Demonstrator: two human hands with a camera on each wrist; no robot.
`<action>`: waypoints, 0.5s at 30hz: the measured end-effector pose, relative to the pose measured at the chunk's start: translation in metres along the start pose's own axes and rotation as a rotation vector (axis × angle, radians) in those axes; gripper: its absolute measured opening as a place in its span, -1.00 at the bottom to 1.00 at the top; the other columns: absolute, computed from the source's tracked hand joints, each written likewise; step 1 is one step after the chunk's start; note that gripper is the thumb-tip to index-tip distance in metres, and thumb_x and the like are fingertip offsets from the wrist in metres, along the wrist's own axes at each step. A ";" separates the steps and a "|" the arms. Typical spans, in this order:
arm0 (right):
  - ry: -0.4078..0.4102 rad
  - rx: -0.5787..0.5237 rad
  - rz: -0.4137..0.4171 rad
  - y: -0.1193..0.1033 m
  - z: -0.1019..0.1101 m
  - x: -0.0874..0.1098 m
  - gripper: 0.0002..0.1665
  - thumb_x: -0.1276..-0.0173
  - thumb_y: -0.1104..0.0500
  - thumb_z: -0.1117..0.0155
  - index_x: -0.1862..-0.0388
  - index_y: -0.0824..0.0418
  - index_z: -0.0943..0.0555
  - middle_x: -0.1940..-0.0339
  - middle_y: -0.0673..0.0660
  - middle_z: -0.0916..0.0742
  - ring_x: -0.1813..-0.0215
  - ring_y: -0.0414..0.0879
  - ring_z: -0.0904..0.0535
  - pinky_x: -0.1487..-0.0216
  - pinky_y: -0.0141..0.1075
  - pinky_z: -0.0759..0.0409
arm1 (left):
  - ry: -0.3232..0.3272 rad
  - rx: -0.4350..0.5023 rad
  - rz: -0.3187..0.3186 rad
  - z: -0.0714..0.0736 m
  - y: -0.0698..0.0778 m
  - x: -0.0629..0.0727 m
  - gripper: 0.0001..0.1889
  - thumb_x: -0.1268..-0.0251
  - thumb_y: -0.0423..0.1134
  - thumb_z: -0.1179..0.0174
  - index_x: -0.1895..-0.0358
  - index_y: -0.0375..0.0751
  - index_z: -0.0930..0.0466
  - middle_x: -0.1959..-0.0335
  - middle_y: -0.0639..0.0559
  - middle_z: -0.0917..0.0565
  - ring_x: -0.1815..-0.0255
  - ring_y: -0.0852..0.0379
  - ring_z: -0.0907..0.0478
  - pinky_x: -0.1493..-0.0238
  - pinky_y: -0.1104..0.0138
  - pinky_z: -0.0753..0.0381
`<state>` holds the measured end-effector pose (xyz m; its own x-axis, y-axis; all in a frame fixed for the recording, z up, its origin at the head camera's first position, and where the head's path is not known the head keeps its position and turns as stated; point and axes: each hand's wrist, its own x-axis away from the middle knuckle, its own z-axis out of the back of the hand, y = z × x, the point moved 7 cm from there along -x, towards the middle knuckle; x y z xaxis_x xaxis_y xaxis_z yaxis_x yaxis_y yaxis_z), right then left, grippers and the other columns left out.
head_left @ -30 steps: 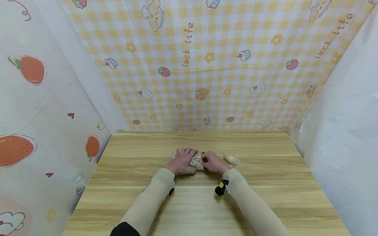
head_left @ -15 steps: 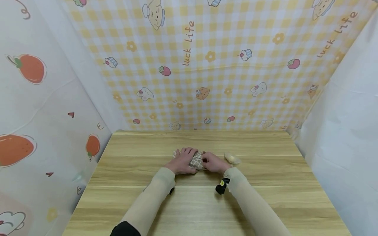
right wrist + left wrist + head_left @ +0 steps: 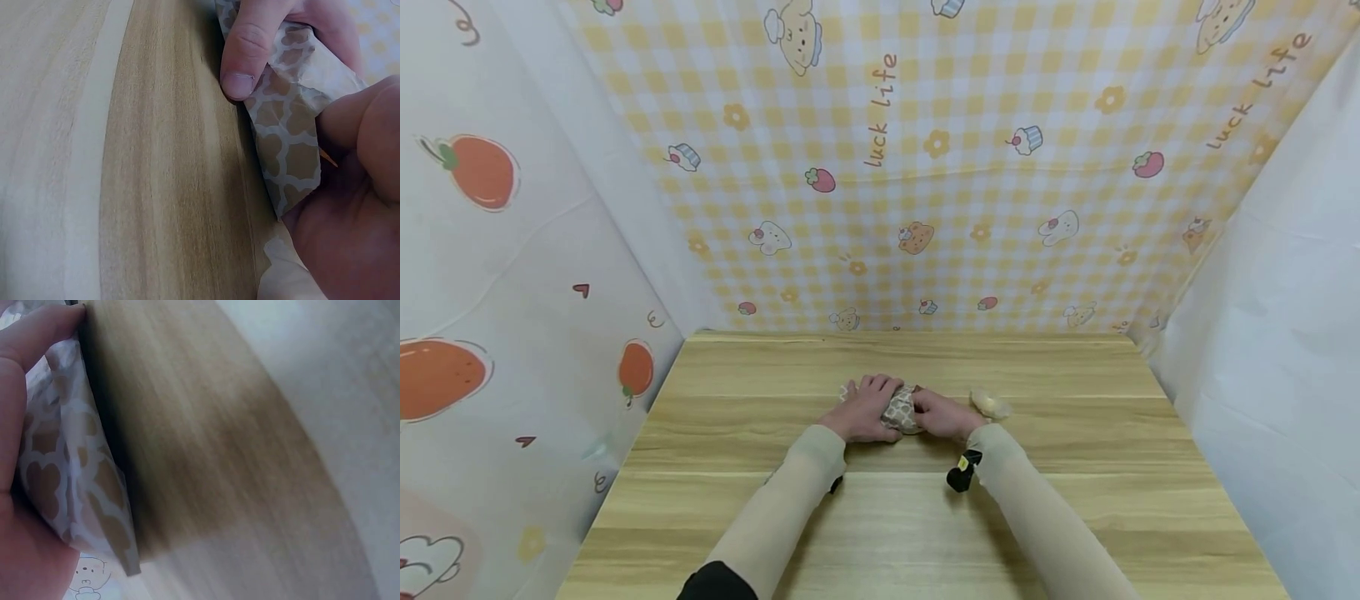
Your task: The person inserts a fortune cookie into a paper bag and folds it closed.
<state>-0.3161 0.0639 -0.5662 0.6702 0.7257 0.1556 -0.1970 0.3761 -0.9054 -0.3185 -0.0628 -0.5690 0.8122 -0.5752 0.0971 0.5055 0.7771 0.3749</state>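
A brown paper bag with a white cell-like pattern lies on the wooden table, its open end towards the right. My left hand grips it from above, with the thumb on its near side in the right wrist view. At the open end is my right hand, fingers bent into the mouth. A thin orange sliver shows beside those fingers; what they touch inside is hidden. In the left wrist view, the crumpled bag rests against my left palm.
A small pale lump, seemingly in clear wrapping, lies just right of my right hand. Behind the wooden table hangs a yellow checked cloth. White sheets stand at both sides.
My right hand has shifted very slightly at the bag's mouth, and less of the dark brown inside shows there. The left hand keeps its place on the bag.
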 end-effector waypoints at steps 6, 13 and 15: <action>-0.014 -0.026 -0.035 0.007 -0.001 -0.003 -0.74 -0.54 0.38 -0.12 -0.12 0.31 -0.64 0.04 0.05 -0.69 0.09 -0.14 -0.56 -0.03 -0.28 -0.52 | 0.006 -0.003 -0.004 0.001 -0.001 0.001 -0.01 -0.18 0.20 -0.48 -0.60 -0.08 -0.21 -0.48 -0.10 -0.38 -0.48 -0.19 -0.28 -0.41 -0.44 -0.21; 0.051 0.037 -0.012 0.002 0.004 0.001 -0.81 -0.50 0.41 -0.15 0.02 0.32 -0.67 0.16 0.07 -0.72 0.17 -0.16 -0.57 0.08 -0.32 -0.55 | 0.029 0.037 -0.003 0.006 -0.001 0.003 0.02 -0.15 0.22 -0.51 -0.59 -0.12 -0.25 -0.49 -0.11 -0.42 -0.47 -0.22 -0.33 -0.40 -0.39 -0.27; 0.072 0.034 -0.003 0.000 0.004 0.003 -0.81 -0.52 0.41 -0.16 0.00 0.33 -0.67 0.12 0.10 -0.75 0.13 -0.15 -0.60 0.05 -0.32 -0.58 | 0.030 0.040 0.003 0.006 -0.002 0.003 0.01 -0.14 0.22 -0.52 -0.59 -0.11 -0.26 -0.48 -0.10 -0.43 -0.47 -0.21 -0.34 -0.40 -0.38 -0.28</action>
<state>-0.3175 0.0682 -0.5636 0.7205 0.6815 0.1284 -0.2184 0.3987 -0.8907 -0.3185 -0.0678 -0.5641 0.8226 -0.5642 0.0711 0.4911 0.7678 0.4114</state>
